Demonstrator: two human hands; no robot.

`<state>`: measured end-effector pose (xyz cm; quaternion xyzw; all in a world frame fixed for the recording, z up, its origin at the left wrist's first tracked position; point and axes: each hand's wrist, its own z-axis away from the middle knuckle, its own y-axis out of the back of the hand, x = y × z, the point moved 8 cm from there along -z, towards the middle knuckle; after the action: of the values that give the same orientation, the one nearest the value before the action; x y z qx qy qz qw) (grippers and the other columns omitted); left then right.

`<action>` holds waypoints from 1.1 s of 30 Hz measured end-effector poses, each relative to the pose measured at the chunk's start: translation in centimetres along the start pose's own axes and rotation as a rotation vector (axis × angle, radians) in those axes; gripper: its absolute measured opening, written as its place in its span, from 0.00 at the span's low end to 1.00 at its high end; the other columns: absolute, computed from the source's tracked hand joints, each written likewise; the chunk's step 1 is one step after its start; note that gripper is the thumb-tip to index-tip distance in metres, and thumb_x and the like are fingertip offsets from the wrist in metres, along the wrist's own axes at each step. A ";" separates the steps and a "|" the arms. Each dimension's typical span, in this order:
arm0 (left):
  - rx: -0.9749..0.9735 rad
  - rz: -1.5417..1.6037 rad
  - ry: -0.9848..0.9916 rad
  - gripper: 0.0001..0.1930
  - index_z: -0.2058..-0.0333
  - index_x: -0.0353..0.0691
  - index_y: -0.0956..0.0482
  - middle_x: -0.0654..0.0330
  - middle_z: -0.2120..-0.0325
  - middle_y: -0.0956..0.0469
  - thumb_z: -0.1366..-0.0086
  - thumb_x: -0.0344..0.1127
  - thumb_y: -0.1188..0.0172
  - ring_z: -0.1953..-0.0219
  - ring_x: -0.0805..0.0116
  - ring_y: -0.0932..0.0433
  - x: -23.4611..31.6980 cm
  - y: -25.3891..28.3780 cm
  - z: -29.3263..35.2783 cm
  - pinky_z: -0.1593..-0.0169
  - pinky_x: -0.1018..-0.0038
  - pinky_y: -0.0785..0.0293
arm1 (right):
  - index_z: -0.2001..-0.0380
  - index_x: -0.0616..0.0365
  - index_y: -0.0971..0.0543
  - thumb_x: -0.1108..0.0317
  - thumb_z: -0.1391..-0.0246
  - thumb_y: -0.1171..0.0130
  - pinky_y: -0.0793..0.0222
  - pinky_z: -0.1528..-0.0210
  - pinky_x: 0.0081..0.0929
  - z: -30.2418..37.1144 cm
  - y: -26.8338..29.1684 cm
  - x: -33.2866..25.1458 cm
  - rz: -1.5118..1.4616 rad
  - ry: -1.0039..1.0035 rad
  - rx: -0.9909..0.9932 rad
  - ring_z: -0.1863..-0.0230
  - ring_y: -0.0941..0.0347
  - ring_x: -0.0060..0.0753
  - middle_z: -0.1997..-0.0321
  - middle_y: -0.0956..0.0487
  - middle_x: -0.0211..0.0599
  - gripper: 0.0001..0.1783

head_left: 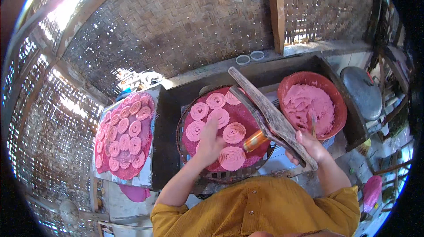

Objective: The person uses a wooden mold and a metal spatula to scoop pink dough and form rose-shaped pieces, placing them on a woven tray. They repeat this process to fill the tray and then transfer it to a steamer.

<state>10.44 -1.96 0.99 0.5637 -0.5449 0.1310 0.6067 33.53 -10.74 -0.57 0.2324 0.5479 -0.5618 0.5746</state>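
Note:
My right hand point(311, 146) is wrapped round the lower end of a wooden hand press point(271, 115), two long bars lying close together at a slant. A gold and orange metal can point(255, 141) sticks out from the press over a round pink cloth point(236, 113). Several coiled pink dough spirals point(232, 158) lie on that cloth. Above the spirals on its left side, my left hand point(210, 143) has its fingers stretched out, somewhat blurred, and holds nothing. Its fingertips overlap one spiral point(220, 115); whether they touch it I cannot tell.
A red bowl point(341, 113) of pink dough point(309, 104) stands right, with a thin utensil in it. A dark wooden trough point(190, 90) surrounds the work. More spirals point(123, 125) cover a second pink cloth at left. A grey lidded pot point(362, 91) sits far right.

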 end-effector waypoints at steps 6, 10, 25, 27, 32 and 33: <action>-0.002 1.740 0.074 0.44 0.43 0.46 0.50 0.49 0.52 0.38 0.50 0.73 0.75 0.49 0.53 0.39 4.7 1.9 -10.4 0.48 0.56 0.44 | 0.60 0.62 0.32 0.37 0.52 0.59 0.35 0.84 0.22 -2.5 -2.3 0.3 -0.104 -0.151 -0.147 0.84 0.32 0.28 0.78 0.28 0.40 0.35; -0.056 1.832 -0.113 0.43 0.51 0.42 0.37 0.54 0.67 0.28 0.50 0.73 0.78 0.62 0.55 0.30 3.9 1.4 -12.1 0.53 0.58 0.37 | 0.62 0.63 0.32 0.39 0.50 0.62 0.37 0.86 0.22 -1.5 -2.1 -1.8 0.012 -0.116 -0.128 0.86 0.33 0.28 0.79 0.29 0.40 0.33; 0.493 -0.788 -0.649 0.10 0.82 0.40 0.32 0.59 0.85 0.29 0.54 0.40 0.47 0.79 0.57 0.28 17.2 0.9 -6.8 0.72 0.66 0.34 | 0.65 0.66 0.30 0.39 0.50 0.60 0.39 0.63 0.26 1.0 -7.3 -16.5 1.090 0.925 0.340 0.66 0.35 0.29 0.70 0.30 0.37 0.34; 0.438 -0.945 -0.721 0.09 0.82 0.40 0.31 0.56 0.84 0.28 0.54 0.39 0.48 0.79 0.56 0.27 19.5 -0.2 -6.5 0.74 0.66 0.32 | 0.62 0.68 0.33 0.46 0.50 0.53 0.39 0.61 0.29 3.0 -8.5 -20.4 1.030 1.183 0.385 0.65 0.34 0.36 0.67 0.32 0.41 0.30; -0.112 -0.709 -0.391 0.08 0.80 0.38 0.25 0.51 0.82 0.25 0.59 0.36 0.46 0.76 0.55 0.24 20.5 2.1 -6.6 0.74 0.63 0.29 | 0.63 0.64 0.32 0.67 0.66 0.40 0.38 0.64 0.34 7.9 -18.3 -19.8 1.642 1.705 0.571 0.69 0.33 0.41 0.67 0.30 0.43 0.23; -0.216 -0.709 -0.363 0.08 0.81 0.39 0.25 0.52 0.82 0.25 0.61 0.35 0.44 0.77 0.54 0.24 20.1 1.6 -5.7 0.73 0.63 0.28 | 0.64 0.62 0.32 0.70 0.70 0.39 0.38 0.65 0.34 8.9 -19.1 -18.6 1.678 1.792 0.457 0.69 0.33 0.42 0.67 0.30 0.43 0.24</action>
<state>19.56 -5.83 19.41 0.6636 -0.4259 -0.2457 0.5638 23.89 -16.29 25.26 0.9049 0.3191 0.2515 0.1266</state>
